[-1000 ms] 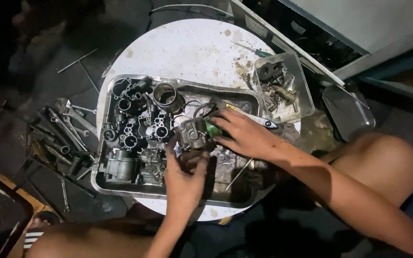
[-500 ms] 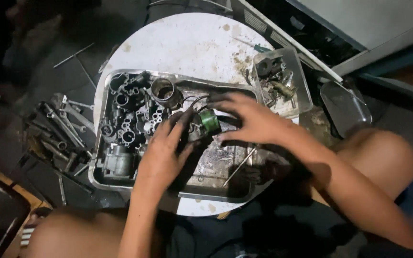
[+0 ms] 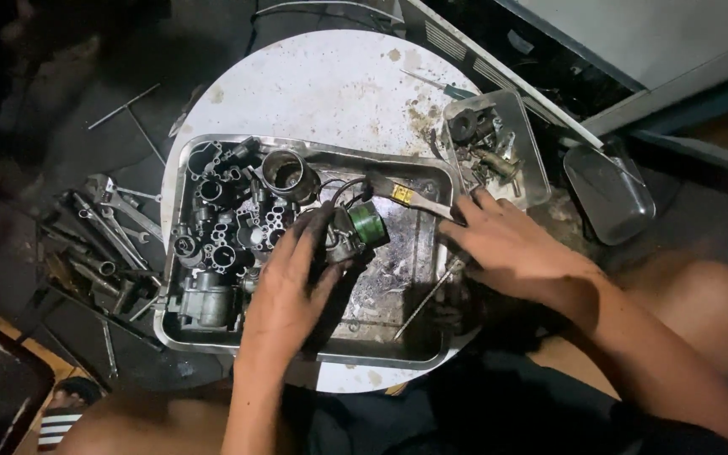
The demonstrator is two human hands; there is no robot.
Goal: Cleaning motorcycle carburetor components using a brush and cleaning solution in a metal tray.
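Note:
A dirty metal tray [image 3: 431,354] sits on a round white table [image 3: 313,84]. My left hand [image 3: 288,291] grips a small metal engine part with a green round piece [image 3: 362,226] in the middle of the tray. My right hand [image 3: 511,248] rests at the tray's right rim, fingers spread, touching the handle end of a flat brush [image 3: 406,195] that lies across the tray. Several grey carburetor-like bodies [image 3: 221,227] fill the tray's left half. A thin rod [image 3: 427,297] lies in the tray near my right hand.
A small clear container [image 3: 531,181] with bolts and small parts stands at the table's right edge. An empty clear container [image 3: 608,194] lies on the floor to the right. Several wrenches and tools [image 3: 103,236] are spread on the floor to the left. My knee [image 3: 701,312] is at the right.
My right hand has let go of the green part and moved right to the tray's rim by the brush. My left hand stays on the part.

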